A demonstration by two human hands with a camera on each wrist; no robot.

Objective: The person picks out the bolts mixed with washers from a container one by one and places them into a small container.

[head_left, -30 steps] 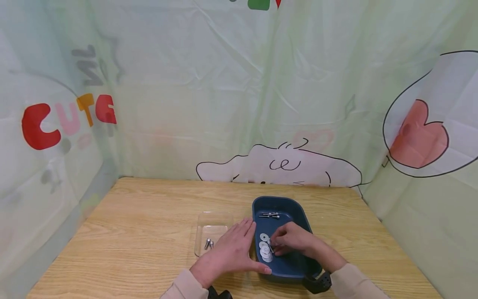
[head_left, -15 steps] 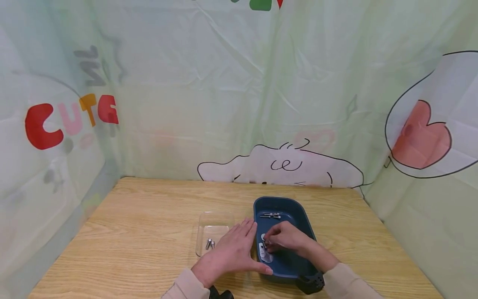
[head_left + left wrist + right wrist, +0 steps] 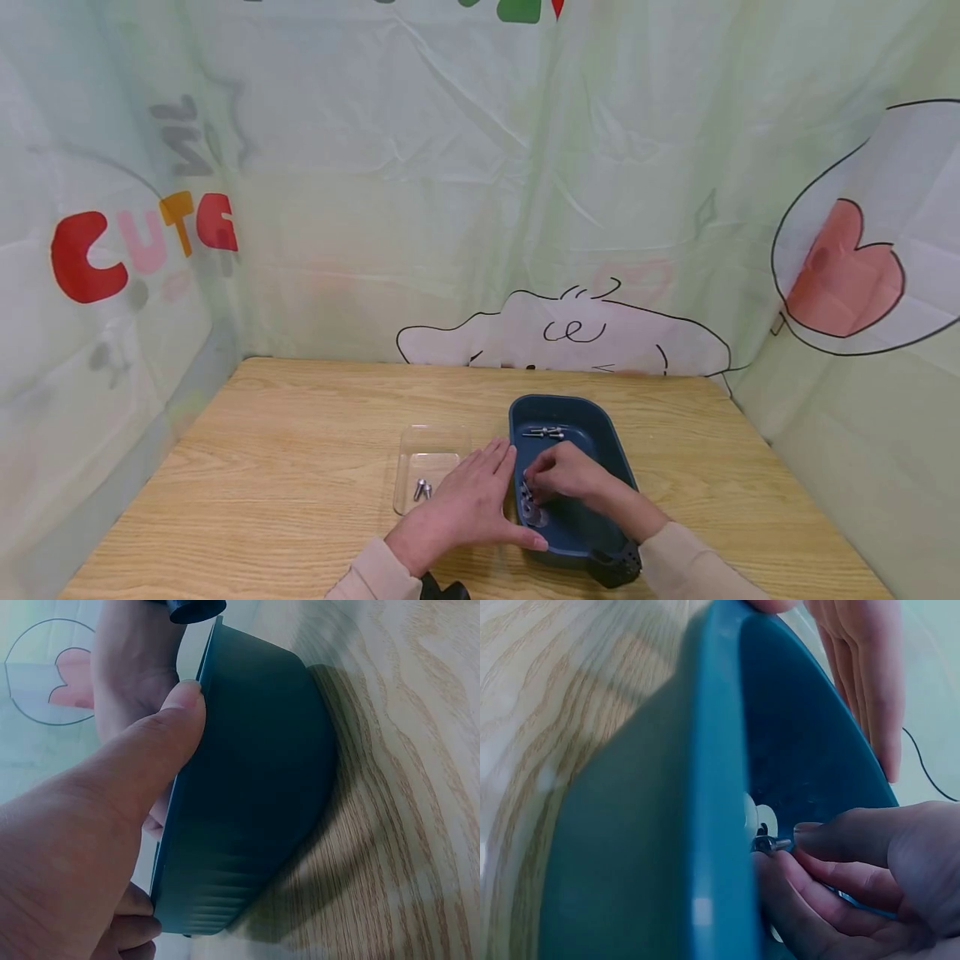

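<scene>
Inside a dark blue tray, the fingers and thumb of my right hand pinch a small metal screw. Under and beside these fingertips lie several flat pale washers, partly hidden by the hand. A group of metal screws lies at the tray's far end. My left hand rests along the tray's left side with straight fingers. Its thumb touches the near rim, as the left wrist view shows on the tray's outer wall.
A clear plastic box stands left of the tray, partly behind my left hand, with two screws in it. Both stand on a wooden table. A printed curtain hangs along the back and sides.
My right hand has moved a little left over the washers with the screw, covering more of them. My left hand stays on the tray's side.
</scene>
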